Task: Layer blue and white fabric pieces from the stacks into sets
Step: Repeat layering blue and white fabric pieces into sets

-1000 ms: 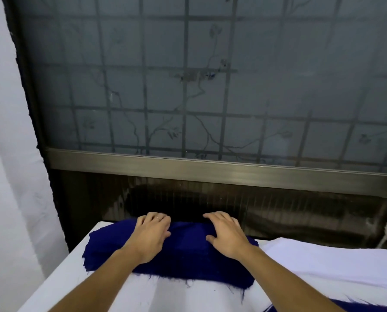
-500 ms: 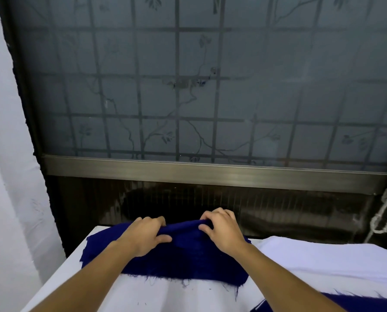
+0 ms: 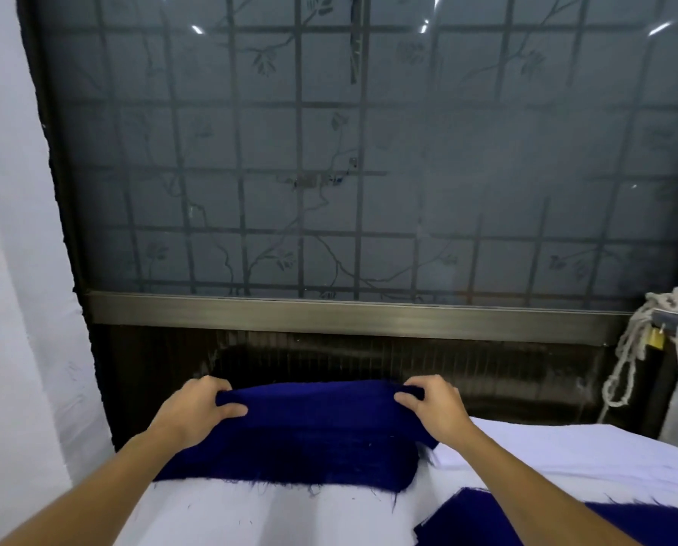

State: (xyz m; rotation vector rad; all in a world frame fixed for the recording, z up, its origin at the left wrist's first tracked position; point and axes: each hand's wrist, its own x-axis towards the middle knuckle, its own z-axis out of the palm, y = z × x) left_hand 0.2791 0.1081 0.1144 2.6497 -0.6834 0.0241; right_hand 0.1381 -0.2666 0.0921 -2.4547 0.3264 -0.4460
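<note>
Blue fabric (image 3: 301,439) lies on the white table (image 3: 219,518), long axis left to right. Left hand (image 3: 195,411) and right hand (image 3: 432,407) each pinch its far edge, one at each end, raised; neither is nearer. Counted: one blue stack, one blue piece (image 3: 526,522) at near right, one white stack (image 3: 566,455) just right.

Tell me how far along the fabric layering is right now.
Done: one blue piece already lies on white fabric at the near right, which looks like a set begun or finished. In hand: the left hand and right hand each pinch a far corner of the top piece of the blue stack, lifting it. Left: carrying that piece over, and working through the blue stack and the white stack.
</note>
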